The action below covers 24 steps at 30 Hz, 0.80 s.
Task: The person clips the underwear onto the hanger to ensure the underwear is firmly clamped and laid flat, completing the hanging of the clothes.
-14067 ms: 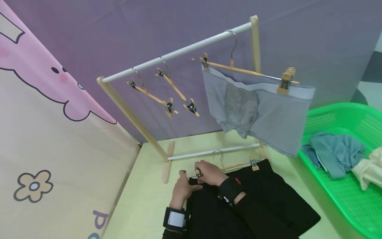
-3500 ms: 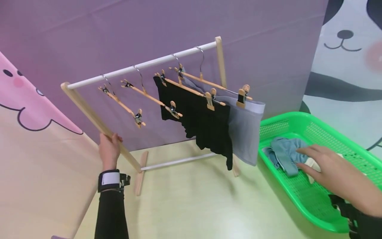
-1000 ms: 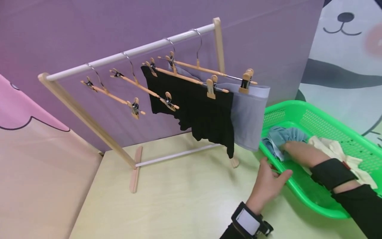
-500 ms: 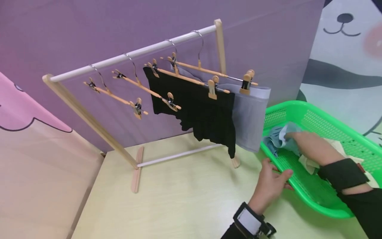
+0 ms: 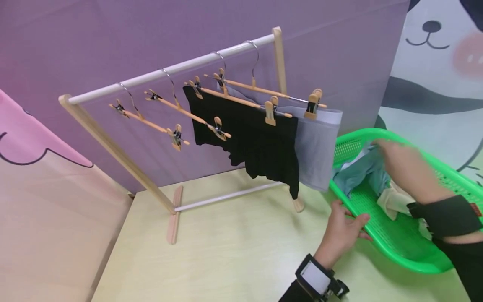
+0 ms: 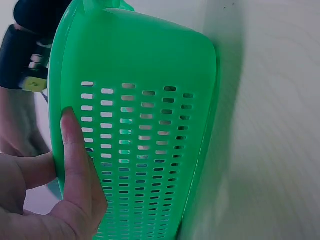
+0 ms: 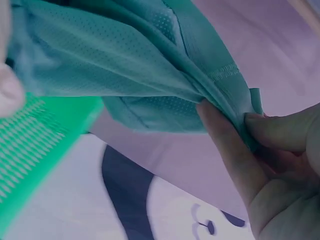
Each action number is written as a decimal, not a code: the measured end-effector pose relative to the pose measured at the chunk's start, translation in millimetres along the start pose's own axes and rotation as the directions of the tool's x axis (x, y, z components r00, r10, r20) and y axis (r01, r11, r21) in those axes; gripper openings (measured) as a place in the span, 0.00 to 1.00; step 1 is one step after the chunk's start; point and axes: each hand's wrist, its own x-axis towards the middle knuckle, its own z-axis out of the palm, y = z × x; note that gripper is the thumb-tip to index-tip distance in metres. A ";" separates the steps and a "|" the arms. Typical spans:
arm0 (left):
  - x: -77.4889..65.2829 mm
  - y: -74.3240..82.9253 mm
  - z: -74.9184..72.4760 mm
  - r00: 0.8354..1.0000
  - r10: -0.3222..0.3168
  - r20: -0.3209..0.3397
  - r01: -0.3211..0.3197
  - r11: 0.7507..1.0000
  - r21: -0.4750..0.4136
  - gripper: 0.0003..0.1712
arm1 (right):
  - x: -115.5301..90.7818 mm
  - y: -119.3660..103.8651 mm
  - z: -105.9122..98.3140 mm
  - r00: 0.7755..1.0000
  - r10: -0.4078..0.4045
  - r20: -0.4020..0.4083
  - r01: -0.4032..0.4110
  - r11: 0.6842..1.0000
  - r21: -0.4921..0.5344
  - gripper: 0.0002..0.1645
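My right hand (image 5: pixel 411 172) is over the green basket and pinches the edge of the teal underpants (image 5: pixel 362 170) between thumb and fingers. In the right wrist view the waistband of the underpants (image 7: pixel 220 75) is bunched at my fingertips, and their dotted mesh fabric stretches away from the hand. My left hand (image 5: pixel 339 233) grips the near rim of the basket (image 5: pixel 400 261). In the left wrist view, that thumb and fingers lie on either side of the basket's rim (image 6: pixel 57 125). Cream cloth (image 5: pixel 394 201) lies in the basket, partly hidden by my right arm.
A drying rack (image 5: pixel 196 64) stands left of the basket. It carries black shorts (image 5: pixel 245 134) and grey boxer briefs (image 5: pixel 317 155), clipped to hangers, plus two bare clip hangers, the left one (image 5: pixel 151 124) and its neighbour (image 5: pixel 183 111). A purple curtain (image 5: pixel 151 33) hangs behind.
Lately my right hand has lifted the teal underpants up and away from me; my left hand keeps its grip. Earlier, both hands worked on the black shorts' hanger; the shorts now hang on the rack.
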 end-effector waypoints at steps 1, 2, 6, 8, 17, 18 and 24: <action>0.2 -0.2 -0.4 1.000 0.002 0.002 -0.002 1.000 -0.006 0.31 | 2.5 -3.1 -5.2 1.000 0.002 -0.025 -0.002 1.000 -0.006 0.24; 0.5 -0.4 -0.8 1.000 0.005 0.006 -0.004 1.000 -0.012 0.30 | 4.6 -6.3 -10.7 0.999 0.007 -0.039 -0.007 1.000 -0.014 0.23; 1.3 -1.6 -2.1 1.000 0.019 0.024 -0.018 0.999 -0.051 0.26 | 11.2 -20.9 -34.5 0.995 0.021 -0.094 -0.024 0.999 -0.030 0.19; 1.6 -1.9 -2.4 0.999 0.029 0.034 -0.027 0.997 -0.075 0.25 | 13.6 -29.2 -46.2 0.992 0.028 -0.125 -0.031 0.999 -0.025 0.18; -1.5 2.3 -4.9 0.998 0.034 0.056 -0.028 0.993 -0.114 0.24 | 16.5 -74.2 -90.5 0.952 0.033 -0.303 -0.035 0.999 0.000 0.16; -1.8 2.5 -5.0 0.998 0.035 0.057 -0.028 0.993 -0.117 0.23 | 15.7 -78.2 -93.9 0.949 0.045 -0.311 -0.045 0.999 0.007 0.16; -1.9 -1.3 -7.6 0.995 0.042 0.087 -0.030 0.992 -0.126 0.23 | 5.9 -83.8 -106.1 0.906 0.065 -0.419 -0.075 0.997 -0.006 0.22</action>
